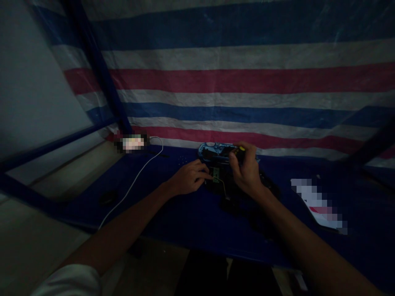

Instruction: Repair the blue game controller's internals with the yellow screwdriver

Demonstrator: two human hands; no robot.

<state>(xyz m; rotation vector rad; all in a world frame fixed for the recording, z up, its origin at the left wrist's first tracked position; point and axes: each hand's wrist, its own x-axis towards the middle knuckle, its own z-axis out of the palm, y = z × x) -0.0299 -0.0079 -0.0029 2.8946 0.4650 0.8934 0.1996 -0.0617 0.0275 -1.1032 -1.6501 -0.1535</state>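
The green circuit board (216, 174) lies just at the fingertips of our left hand (189, 178), among dark parts (234, 187) on the blue table (173, 222). The left fingers are bent and near to each other, reaching the left edge of the board, but we cannot tell if they pinch it. From the board, a thin pale wire (222, 183) curves away, to the right of these fingertips. In our right hand (249, 172), thumb and fingers are closed around a black and yellow tool (240, 153), whose lower end we cannot see clearly. Beyond the fingers of both hands is a light blue shell (205, 151), and left of it, past the left fingers, we see small pale pieces (182, 160) scattered
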